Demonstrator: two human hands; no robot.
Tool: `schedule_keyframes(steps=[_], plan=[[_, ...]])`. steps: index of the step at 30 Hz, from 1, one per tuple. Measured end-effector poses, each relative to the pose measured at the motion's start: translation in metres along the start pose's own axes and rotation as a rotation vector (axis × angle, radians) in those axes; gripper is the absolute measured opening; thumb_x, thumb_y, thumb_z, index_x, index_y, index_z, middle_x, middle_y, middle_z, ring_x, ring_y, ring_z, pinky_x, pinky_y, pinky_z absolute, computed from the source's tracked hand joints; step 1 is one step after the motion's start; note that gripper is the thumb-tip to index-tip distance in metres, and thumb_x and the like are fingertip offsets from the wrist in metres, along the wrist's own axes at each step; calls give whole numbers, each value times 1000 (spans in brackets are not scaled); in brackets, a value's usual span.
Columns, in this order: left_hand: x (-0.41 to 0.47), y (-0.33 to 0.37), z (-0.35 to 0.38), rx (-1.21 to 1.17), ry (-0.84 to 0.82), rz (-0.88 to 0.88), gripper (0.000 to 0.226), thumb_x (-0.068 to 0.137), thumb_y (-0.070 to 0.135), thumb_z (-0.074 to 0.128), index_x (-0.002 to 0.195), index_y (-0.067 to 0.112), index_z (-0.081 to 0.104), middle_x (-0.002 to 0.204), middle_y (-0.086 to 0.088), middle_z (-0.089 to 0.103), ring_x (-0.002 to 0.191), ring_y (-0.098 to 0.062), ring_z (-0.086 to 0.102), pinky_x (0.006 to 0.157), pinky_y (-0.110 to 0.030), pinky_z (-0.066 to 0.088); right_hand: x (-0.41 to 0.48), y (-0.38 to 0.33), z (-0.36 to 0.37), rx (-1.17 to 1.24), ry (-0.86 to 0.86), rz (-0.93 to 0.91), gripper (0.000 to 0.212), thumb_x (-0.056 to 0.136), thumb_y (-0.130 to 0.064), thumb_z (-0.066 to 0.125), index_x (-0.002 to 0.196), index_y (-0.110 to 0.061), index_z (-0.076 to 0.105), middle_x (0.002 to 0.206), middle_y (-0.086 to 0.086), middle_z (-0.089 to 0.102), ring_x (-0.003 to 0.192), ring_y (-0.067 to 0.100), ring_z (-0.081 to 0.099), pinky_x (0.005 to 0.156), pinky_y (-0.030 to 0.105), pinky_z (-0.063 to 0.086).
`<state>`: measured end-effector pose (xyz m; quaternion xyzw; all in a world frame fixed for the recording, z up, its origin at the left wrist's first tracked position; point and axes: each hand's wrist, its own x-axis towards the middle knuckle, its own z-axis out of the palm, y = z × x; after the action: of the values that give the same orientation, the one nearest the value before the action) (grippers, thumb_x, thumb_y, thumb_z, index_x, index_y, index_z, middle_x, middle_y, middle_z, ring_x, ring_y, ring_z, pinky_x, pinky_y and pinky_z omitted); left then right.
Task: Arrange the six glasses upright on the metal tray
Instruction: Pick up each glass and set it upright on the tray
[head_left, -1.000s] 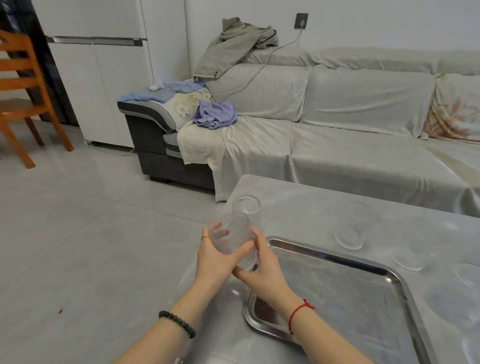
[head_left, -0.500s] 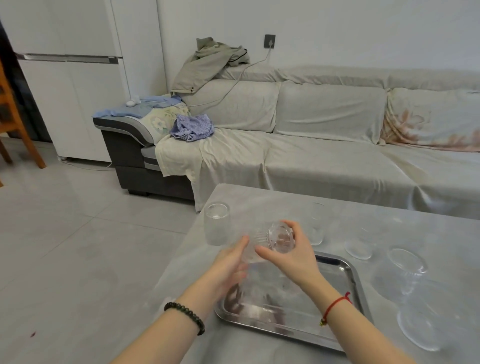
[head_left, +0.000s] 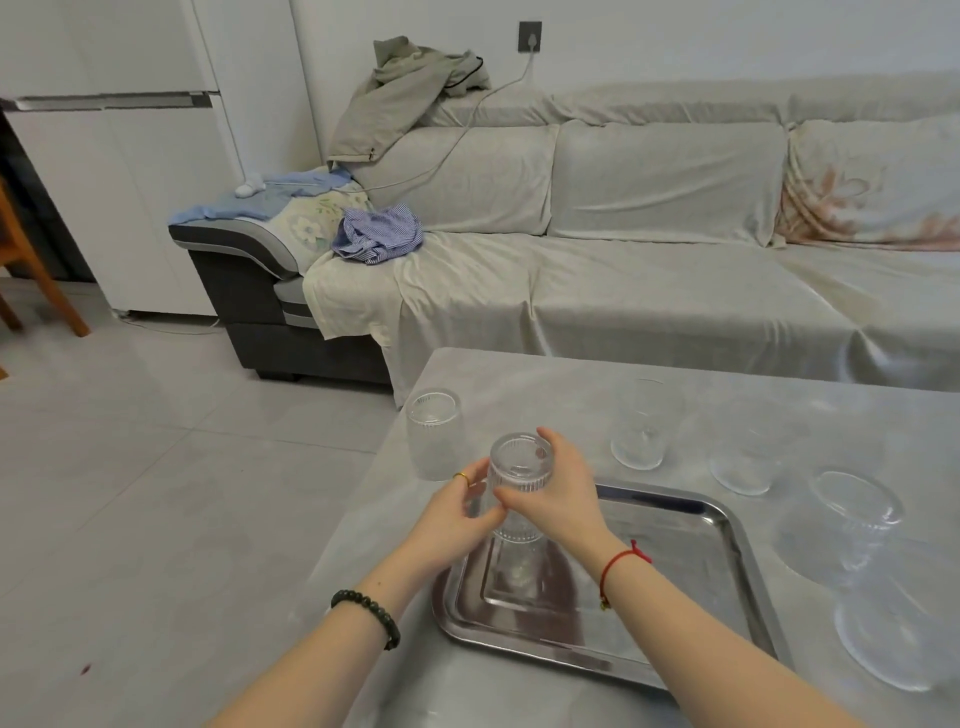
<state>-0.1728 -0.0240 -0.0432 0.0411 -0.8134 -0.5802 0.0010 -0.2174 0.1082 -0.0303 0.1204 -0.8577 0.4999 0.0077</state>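
A ribbed clear glass (head_left: 517, 486) stands upright over the near-left corner of the metal tray (head_left: 722, 525); whether its base touches the tray I cannot tell. My left hand (head_left: 457, 514) and my right hand (head_left: 558, 493) both grip its sides. Another glass (head_left: 432, 434) stands on the table left of the tray, near the table's edge. Beyond and right of the tray several more clear glasses rest on the table: one (head_left: 641, 431), one (head_left: 745, 457), a third (head_left: 857, 512), and one at the near right (head_left: 898, 629).
The grey table (head_left: 519, 384) ends just left of the lone glass. Behind it runs a cloth-covered sofa (head_left: 623, 280) with clothes on it. A wooden chair (head_left: 31, 270) stands far left on the tiled floor.
The glass was lying sideways in my right hand half a second ago; now it is upright over the tray with both hands on it. The view has shifted slightly.
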Motion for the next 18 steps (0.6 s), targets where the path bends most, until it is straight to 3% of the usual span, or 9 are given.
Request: schedule_keyframes(steps=[2,4,8,10,12,18], plan=[[2,-4,-1,-3,18,-1,62,82,20,64,137,18,34,140,1,45,129,-13,41,102,-25,37,-1,3,1,39,-9,-4,90,61,-28,79,137,-16,32,138,4,45,127,18,42,99,24,32],[2,-9,-2,45,27,12,67,81,27,66,138,20,32,141,6,42,130,-9,38,106,-27,34,-6,8,2,74,-25,1,91,62,-26,80,138,-17,30,140,3,43,129,18,40,107,32,34],[-5,-25,0,127,52,-31,74,78,35,66,138,27,25,122,30,38,120,0,37,88,-3,34,-20,22,7,81,-44,22,73,64,-20,80,125,-24,39,127,-1,53,121,16,48,104,38,41],[-7,-34,3,82,75,-83,75,80,28,65,141,21,21,135,16,41,124,-4,37,93,-10,32,-26,25,10,102,-33,29,65,65,-16,78,114,-36,40,116,-7,56,114,15,53,99,38,46],[-8,-40,6,50,95,-118,77,82,23,63,143,14,16,149,0,31,132,-10,32,100,-19,27,-29,27,13,118,-21,40,65,66,-15,77,118,-32,42,118,-6,57,114,15,53,99,40,46],[-11,-39,7,-37,74,-164,80,82,21,63,143,10,12,154,-6,19,140,-16,22,113,-30,22,-31,24,15,93,-27,71,76,68,-16,77,131,-21,36,134,2,50,124,20,46,105,43,41]])
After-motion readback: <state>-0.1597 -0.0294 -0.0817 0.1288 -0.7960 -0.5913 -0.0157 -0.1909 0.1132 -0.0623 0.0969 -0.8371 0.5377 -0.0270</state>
